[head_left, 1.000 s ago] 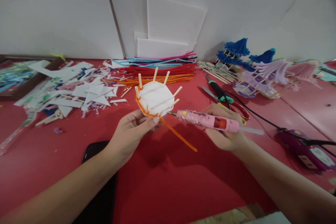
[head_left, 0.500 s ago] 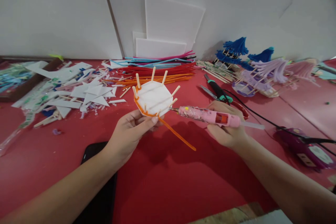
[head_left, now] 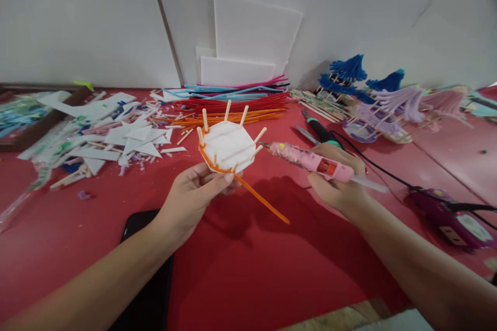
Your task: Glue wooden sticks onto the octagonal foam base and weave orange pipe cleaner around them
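My left hand (head_left: 192,196) pinches the near edge of a white octagonal foam base (head_left: 227,146) with short wooden sticks standing round its rim. An orange pipe cleaner (head_left: 262,199) runs along the base's lower edge and trails off to the lower right. My right hand (head_left: 337,178) grips a pink glue gun (head_left: 310,162). Its nozzle points left, a short way off the right side of the base, not touching it. A clear glue stick juts from the gun's back end.
The red table (head_left: 248,264) holds white foam scraps (head_left: 116,137) at the left, a stack of coloured pipe cleaners (head_left: 236,101) and white foam sheets (head_left: 252,36) behind, scissors (head_left: 322,134), tasselled craft pieces (head_left: 380,108) and a purple power box (head_left: 454,217) with a black cord at the right. A black phone (head_left: 143,269) lies under my left forearm.
The glue gun's nozzle has drawn back from the lower edge of the base and lifted up and to the right. My left hand and the base have stayed nearly still.
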A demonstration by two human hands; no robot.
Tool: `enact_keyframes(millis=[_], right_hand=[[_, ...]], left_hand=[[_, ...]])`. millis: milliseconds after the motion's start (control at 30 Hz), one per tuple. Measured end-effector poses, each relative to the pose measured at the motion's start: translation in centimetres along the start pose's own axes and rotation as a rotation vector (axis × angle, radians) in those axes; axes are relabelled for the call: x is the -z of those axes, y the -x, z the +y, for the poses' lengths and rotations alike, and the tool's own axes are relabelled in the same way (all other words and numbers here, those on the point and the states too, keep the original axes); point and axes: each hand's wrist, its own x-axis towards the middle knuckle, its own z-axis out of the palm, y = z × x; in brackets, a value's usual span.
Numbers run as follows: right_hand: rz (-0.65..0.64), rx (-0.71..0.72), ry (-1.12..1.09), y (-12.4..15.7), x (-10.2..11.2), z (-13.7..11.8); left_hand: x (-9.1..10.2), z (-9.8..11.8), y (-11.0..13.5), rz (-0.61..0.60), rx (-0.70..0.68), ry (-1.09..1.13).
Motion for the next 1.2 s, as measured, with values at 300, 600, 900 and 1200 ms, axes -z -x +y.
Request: enact_keyframes(millis=[300, 600, 900, 1200], right_hand=[[-0.366, -0.141, 0.378, 0.7, -0.5, 3.7], [-0.091, -0.128, 0.274, 0.2, -0.3, 0.0], [-0.294, -0.065, -0.319, 0.6, -1.8, -6.2], [-0.1, -0.001, -0.115, 0.3, -1.4, -4.2]], left_hand=[[0.2, -0.2, -0.3, 0.054, 0.029, 0.072], [-0.1, -0.3, -0.2, 0.028, 0.029, 0.022], [0.0, -0.6, 0.1, 0.0, 0.029, -0.06], [-0.6, -0.3, 0.2, -0.075, 0.11, -0.061]])
